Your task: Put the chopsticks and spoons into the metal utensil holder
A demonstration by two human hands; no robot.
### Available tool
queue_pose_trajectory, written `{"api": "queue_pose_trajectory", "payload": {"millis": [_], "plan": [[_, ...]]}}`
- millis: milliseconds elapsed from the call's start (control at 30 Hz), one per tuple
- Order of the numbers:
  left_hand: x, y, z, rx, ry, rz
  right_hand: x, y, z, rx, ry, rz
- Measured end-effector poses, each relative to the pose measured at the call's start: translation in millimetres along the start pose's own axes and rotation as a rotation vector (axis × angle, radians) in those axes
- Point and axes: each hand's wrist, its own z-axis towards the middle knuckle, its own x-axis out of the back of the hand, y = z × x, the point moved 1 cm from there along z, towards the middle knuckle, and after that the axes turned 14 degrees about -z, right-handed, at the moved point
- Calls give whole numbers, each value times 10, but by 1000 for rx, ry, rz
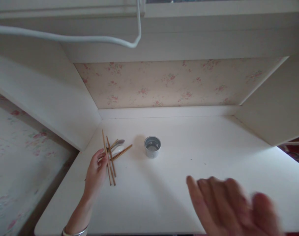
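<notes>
My left hand [96, 170] rests at the left of the white table [179, 196], fingers pinched round a wooden chopstick [105, 154]. More chopsticks [122, 152] and a spoon [118, 143] lie crossed in a small heap just right of it. A small grey metal cup [152, 147] stands upright further right, apart from the heap. My right hand [233, 205] hovers low at the front right, blurred by motion, fingers stretched out and apart, holding nothing.
White side panels [53, 105] wall in the table on the left and right, and flowered wallpaper [169, 83] backs it. A white cable [95, 39] hangs overhead. A bracelet [74, 232] circles my left wrist.
</notes>
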Motion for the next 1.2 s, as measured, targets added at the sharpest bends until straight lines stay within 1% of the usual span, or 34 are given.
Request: {"api": "queue_pose_trajectory", "payload": {"millis": [67,133,167,233,300,367,467,567,633,733,833,967,1133,1200], "plan": [[-165,147,15,4,-50,-106,-187,243,300,-113,29,1],[-359,312,36,25,-109,-181,-287,613,485,-221,47,-204],[-461,396,50,43,-134,-222,-301,816,524,-259,44,-329],[-668,555,88,76,-191,-324,-274,1190,512,-301,19,-504],[-865,691,141,60,-234,-391,-223,1452,434,-251,-16,-643],[-1048,792,206,34,-269,-445,-194,1587,358,-179,-70,-737],[-1302,873,312,30,-318,-552,-204,1639,318,-108,-115,-810],[-1524,877,403,47,-352,-634,-226,1645,336,-69,-119,-844],[-1643,846,447,45,-373,-629,-228,1652,345,-51,-122,-857],[-1770,765,492,25,-410,-546,-221,1655,337,-37,-127,-864],[-1843,663,526,12,-460,-455,-222,1644,325,-41,-134,-869],[-1890,518,593,-18,-505,-358,-232,1631,334,-39,-140,-882],[-1912,400,664,-161,-520,-103,-234,1627,357,-43,-153,-881],[-1913,389,661,-182,-513,-17,-233,1624,360,-46,-156,-877]]}}
